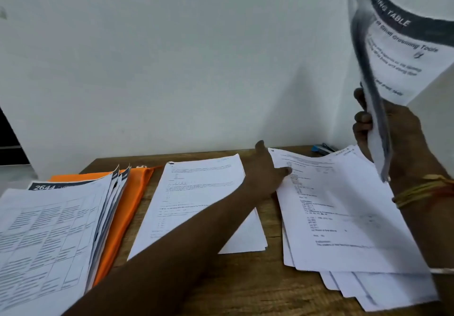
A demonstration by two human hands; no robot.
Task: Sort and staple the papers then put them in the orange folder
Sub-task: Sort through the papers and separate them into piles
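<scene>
2 hands: right (pixel 403 141) grips sheets (pixel 403 52), left (pixel 265 168) touches pile (pixel 344 207).

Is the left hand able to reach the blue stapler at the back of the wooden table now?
Probably yes: the left hand touches the spread white papers, just before the blue stapler, and only flat paper lies between them.

"2644" on the left paper stack's (pixel 56 222) dark header, "TABLE" on the raised sheet's (pixel 403 55) dark band
</scene>
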